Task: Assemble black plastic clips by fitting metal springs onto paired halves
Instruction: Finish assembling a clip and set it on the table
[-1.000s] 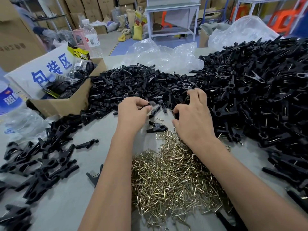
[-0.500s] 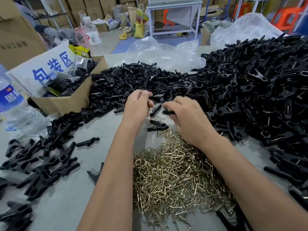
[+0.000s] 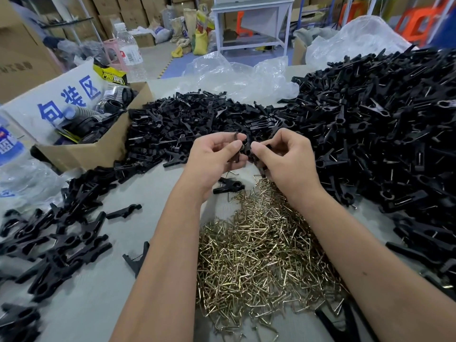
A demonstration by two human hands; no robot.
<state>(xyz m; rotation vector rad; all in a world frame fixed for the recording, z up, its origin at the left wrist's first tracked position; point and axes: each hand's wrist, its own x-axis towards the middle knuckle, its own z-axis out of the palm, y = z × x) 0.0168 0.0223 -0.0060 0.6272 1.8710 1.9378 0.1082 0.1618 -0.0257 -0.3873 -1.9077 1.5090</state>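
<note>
left hand (image 3: 214, 156) and right hand (image 3: 283, 156), each pinching a black clip half (image 3: 237, 146), above the spring pile (image 3: 261, 248).
step: pairing halves; next likely needs a spring from the pile.

My left hand (image 3: 212, 156) and right hand (image 3: 283, 156) cover most of the clip halves (image 3: 243, 146) pinched between them, so I cannot tell how the pieces meet or whether a spring sits there. My forearms hide part of the spring pile (image 3: 259, 255) at lower centre. The frame's right edge cuts off the clip heap (image 3: 382, 124), and the left edge cuts a blurred bottle (image 3: 9, 146).
</note>
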